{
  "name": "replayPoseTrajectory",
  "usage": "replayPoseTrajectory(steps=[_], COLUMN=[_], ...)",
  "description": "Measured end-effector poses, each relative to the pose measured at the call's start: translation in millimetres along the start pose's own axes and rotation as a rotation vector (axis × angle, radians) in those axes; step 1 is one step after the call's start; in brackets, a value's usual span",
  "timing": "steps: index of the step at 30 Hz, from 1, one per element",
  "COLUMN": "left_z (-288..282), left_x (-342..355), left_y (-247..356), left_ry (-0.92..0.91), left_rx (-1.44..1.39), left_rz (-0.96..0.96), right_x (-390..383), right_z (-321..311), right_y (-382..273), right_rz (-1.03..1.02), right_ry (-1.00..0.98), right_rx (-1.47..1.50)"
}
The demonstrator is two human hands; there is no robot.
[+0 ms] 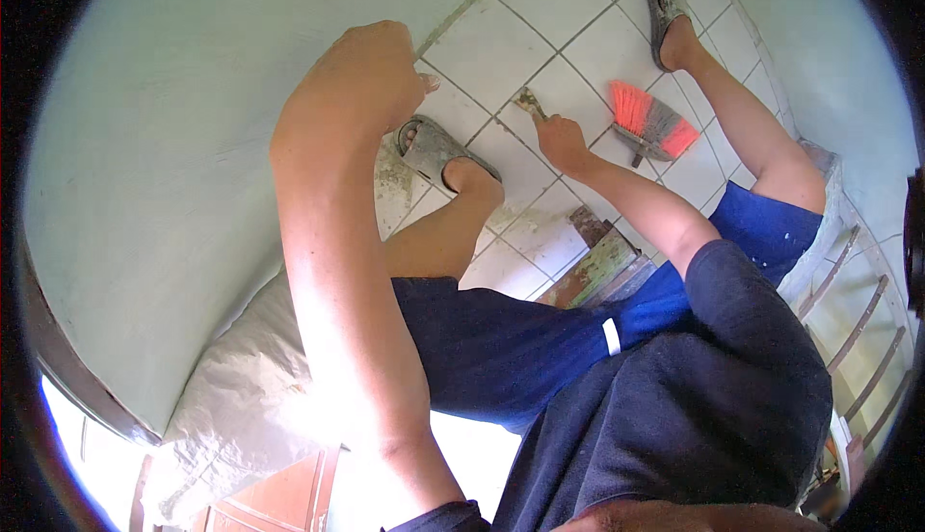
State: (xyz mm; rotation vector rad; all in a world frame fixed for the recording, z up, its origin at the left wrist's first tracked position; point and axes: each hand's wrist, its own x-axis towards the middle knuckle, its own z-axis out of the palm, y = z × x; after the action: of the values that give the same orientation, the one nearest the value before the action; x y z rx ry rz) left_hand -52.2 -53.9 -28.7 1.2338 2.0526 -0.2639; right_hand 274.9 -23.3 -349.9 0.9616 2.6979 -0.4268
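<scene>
My left hand (371, 74) is raised close to the pale green wall (164, 146), with the fingers curled in. The back of the hand hides most of the palm, so I cannot make out what it holds, if anything. Lower down, over the white tiled floor, my right hand (562, 144) grips a short tool with a flat, stained end (528, 101), which looks like a small scraper. To the right of that hand lies a broom head (655, 119) with orange and grey bristles.
My two feet in grey clogs (438, 151) stand apart on the tiles (491, 50). Beneath me is a worn, paint-flecked wooden piece (588, 270). A crumpled pale sheet (246, 387) lies at lower left. Several thin bars (858, 325) lean at the right.
</scene>
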Motion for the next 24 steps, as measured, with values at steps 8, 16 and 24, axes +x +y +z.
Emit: replayPoseTrajectory(steps=[8,16,24], left_z=[-1,0,-1], left_x=[-2,-5,-8], left_y=[-1,1,4], left_ry=[0.013,0.04,0.051], left_rx=[-0.002,0.021,0.015], left_rz=[0.022,0.047,0.046], right_x=[-18,-23,-12], right_z=[22,26,21], right_y=[-8,-28,-48], right_rz=[-0.012,0.057,0.073], right_ry=[-0.058,-0.03,0.017], right_rx=[-0.162,-0.126,-0.009])
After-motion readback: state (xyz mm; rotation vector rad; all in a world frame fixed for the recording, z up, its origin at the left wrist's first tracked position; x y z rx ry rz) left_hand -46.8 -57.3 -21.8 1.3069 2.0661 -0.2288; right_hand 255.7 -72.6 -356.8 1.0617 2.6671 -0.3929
